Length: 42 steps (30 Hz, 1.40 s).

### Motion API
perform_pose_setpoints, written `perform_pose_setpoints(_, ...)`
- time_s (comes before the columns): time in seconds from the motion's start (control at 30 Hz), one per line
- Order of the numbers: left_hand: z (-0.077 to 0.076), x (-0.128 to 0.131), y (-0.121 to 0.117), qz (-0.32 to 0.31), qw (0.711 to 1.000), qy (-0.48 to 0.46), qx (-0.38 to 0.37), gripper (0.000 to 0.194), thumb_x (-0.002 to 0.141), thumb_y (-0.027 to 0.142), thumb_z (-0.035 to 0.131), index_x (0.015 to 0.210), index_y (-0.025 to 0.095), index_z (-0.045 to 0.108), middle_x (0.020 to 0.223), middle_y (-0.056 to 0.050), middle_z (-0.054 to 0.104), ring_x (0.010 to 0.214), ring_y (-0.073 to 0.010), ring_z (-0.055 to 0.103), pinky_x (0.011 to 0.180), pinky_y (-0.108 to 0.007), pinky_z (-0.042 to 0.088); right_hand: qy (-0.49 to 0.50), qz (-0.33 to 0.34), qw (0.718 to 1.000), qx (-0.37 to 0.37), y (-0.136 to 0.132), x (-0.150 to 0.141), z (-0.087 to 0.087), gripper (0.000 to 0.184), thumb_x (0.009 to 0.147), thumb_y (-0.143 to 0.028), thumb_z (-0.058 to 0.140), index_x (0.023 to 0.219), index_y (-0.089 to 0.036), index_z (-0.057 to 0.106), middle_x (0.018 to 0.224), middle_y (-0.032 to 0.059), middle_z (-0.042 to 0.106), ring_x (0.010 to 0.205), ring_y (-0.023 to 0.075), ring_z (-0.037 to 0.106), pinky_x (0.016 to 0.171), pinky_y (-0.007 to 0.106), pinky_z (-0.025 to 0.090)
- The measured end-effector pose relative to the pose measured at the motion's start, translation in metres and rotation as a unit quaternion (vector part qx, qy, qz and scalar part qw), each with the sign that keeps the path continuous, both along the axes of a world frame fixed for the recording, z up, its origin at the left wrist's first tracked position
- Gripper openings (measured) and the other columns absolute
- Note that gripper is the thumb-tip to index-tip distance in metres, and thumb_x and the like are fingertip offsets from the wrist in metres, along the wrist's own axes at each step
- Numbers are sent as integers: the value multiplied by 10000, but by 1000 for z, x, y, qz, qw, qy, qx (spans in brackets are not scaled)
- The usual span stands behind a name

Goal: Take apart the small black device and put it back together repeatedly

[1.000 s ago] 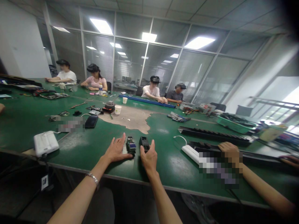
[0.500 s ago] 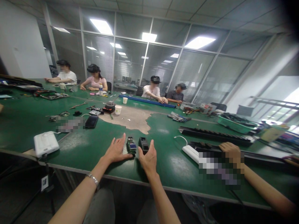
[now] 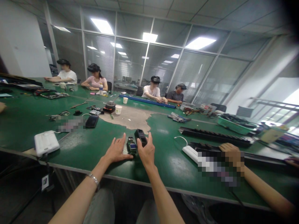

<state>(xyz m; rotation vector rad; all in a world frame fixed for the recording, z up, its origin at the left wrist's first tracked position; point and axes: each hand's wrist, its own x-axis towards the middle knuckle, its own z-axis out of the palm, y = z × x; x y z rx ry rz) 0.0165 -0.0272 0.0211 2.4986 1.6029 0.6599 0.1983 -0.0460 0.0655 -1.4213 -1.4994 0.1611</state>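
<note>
My right hand [image 3: 146,151] grips a black plastic housing [image 3: 140,135], with its thumb on the near side and its fingers around the right. The housing has openings in its upper face and tilts over the table. Just left of it, a small green circuit board [image 3: 132,146] with a blue part and metal connectors lies on the table. My left hand [image 3: 117,150] rests beside that board, fingers spread and thumb pointing toward its near end. Whether the thumb touches the board I cannot tell.
The green table [image 3: 93,146] holds a white power bank [image 3: 46,143], a dark phone [image 3: 92,121], paper cups and black rails [image 3: 215,136]. On the right, a nearby person's hand [image 3: 231,152] rests on a rail. Several people sit across the table.
My right hand has moved the black housing slightly away from me and to the left, tilting it. My left hand and the circuit board have hardly moved.
</note>
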Motion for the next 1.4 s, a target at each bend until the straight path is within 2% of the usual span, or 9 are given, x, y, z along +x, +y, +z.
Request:
perform_pose_setpoints(0.17,-1,-1,0,-2,1000,-3,1,1254,674,735,591,1488,115,-135,1473,-194,354,1346,-344,333,1130,-531,127,-55,37,998,-18,3,-20,8,726,861,-372,538,1450,-38,277,1217,189,607,1092,266,604,922,347,453)
perform_pose_setpoints(0.4,-1,-3,0,-10,1000,-10,3,1198,717,660,588,1481,126,-163,1478,-186,343,1343,-330,337,1131,-531,129,-120,27,989,-77,0,-31,1,771,851,-367,549,1458,-6,238,1170,213,626,1037,289,632,863,345,471)
perform_pose_setpoints(0.77,-1,-5,0,-9,1000,3,6,1167,727,577,595,1472,135,-187,1492,-182,314,1331,-329,344,1127,-546,121,-148,-1,985,-85,-10,-39,-3,751,858,-305,517,1456,33,214,1166,236,615,1033,298,626,863,351,466)
perform_pose_setpoints(1.0,2,-4,-3,-8,1000,1,-1,1127,730,526,584,1478,149,-170,1504,-171,292,1348,-325,319,1134,-535,95,-161,2,980,-118,-11,-39,-16,761,835,-337,550,1447,13,263,1205,245,591,1054,313,614,862,368,465)
perform_pose_setpoints(1.2,1,-4,-2,-12,1000,-8,-3,1191,677,548,618,1478,152,-170,1508,-166,271,1370,-323,265,1137,-542,97,-139,8,989,-50,-5,-38,-29,801,829,-396,563,1440,29,268,1318,261,504,1166,338,536,962,419,426)
perform_pose_setpoints(1.4,3,-3,-4,-2,1000,-2,1,1064,742,479,549,1488,146,-133,1505,-158,282,1371,-315,261,1138,-550,85,-97,38,995,8,-4,-40,-49,717,868,-354,504,1437,19,279,1369,249,457,1263,307,458,1020,412,396)
